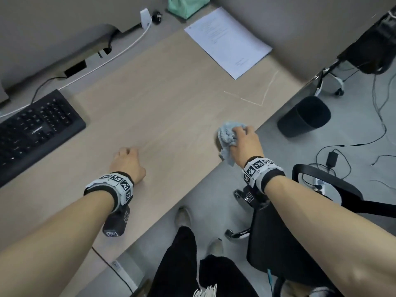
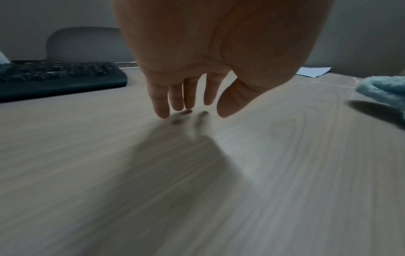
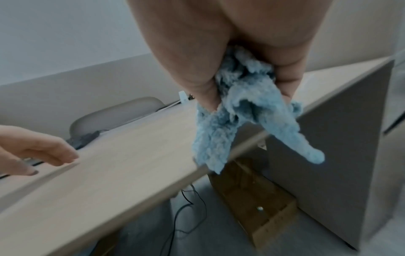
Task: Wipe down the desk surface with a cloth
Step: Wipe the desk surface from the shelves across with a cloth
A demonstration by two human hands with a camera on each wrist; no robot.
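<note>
A light wood desk point(image 1: 162, 103) fills the head view. My right hand point(image 1: 244, 142) grips a bunched pale blue fluffy cloth point(image 1: 228, 136) at the desk's front right edge; loose ends of the cloth point(image 3: 230, 124) hang over the edge. The cloth point(image 2: 381, 88) also shows at the far right of the left wrist view. My left hand point(image 1: 126, 161) hovers just above the desk's middle front, its fingers point(image 2: 175, 97) relaxed and pointing down, holding nothing. In the right wrist view the left hand point(image 3: 37, 149) appears at the far left over the desk point(image 3: 109, 164).
A black keyboard point(image 1: 34, 129) lies at the left, a white sheet of paper point(image 1: 227, 41) at the back right, a green tissue pack point(image 1: 186, 5) and cables behind. Off the desk stand a black bin point(image 1: 304, 116), a chair point(image 1: 278, 228) and floor cables.
</note>
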